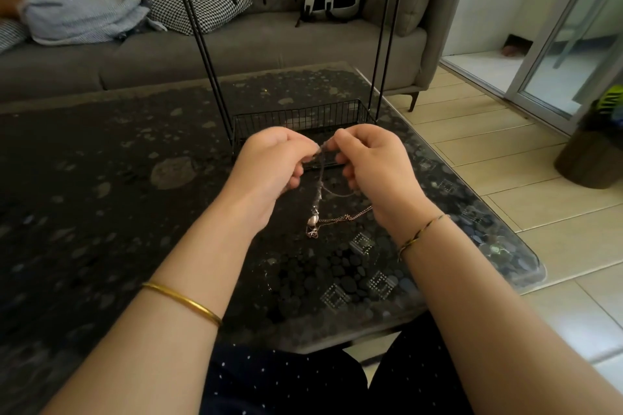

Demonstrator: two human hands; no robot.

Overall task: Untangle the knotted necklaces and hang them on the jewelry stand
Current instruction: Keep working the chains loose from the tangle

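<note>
Above the dark speckled desk [101,178], just in front of the wire basket of the jewelry stand [300,118], both hands are raised close together with fingers curled. The left hand [273,162] and the right hand [371,162] each pinch the tangled necklaces [320,199] at the top, fingertips nearly touching. The chains hang down between the wrists, blurred along the upper part; a pale pendant [312,221] and a rose-coloured chain reach the desk surface below. The hooks on the stand's top bar carry nothing visible.
</note>
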